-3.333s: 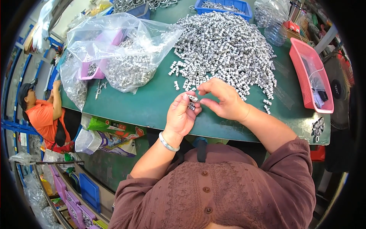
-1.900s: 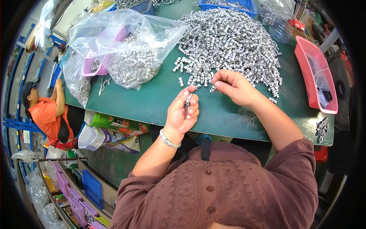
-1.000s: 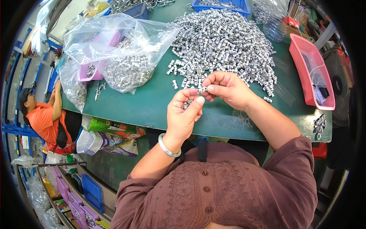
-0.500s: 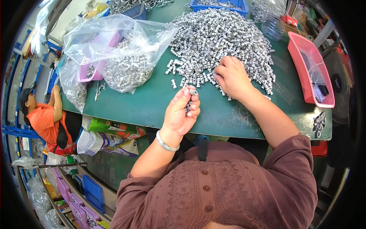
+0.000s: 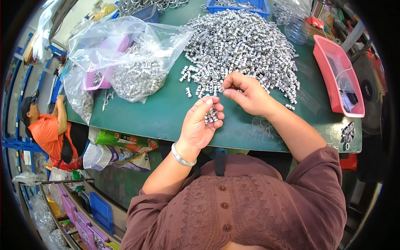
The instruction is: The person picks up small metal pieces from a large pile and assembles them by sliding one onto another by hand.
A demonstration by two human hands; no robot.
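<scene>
A large heap of small silvery metal fittings (image 5: 241, 46) spreads over the green table (image 5: 166, 114). My left hand (image 5: 203, 121), palm up near the table's front edge, is curled around several of these fittings (image 5: 211, 116). Just above and to the right, my right hand (image 5: 246, 93) pinches one small ring-shaped metal fitting (image 5: 221, 89) between thumb and forefinger. It hovers at the near edge of the heap, apart from the left hand. A few stray fittings lie to the left of the heap.
Left of the heap, a clear plastic bag (image 5: 137, 79) of metal parts surrounds a purple bin (image 5: 100, 80). A pink basket (image 5: 333, 79) stands at the right, with dark rings (image 5: 348, 134) near the table corner. Behind is a blue tray (image 5: 237, 6). A person in orange (image 5: 48, 131) works at far left.
My right hand has drawn back from the heap toward the left hand, with a metal fitting now showing in its pinch. The left hand has turned slightly, showing more of the fittings in its palm.
</scene>
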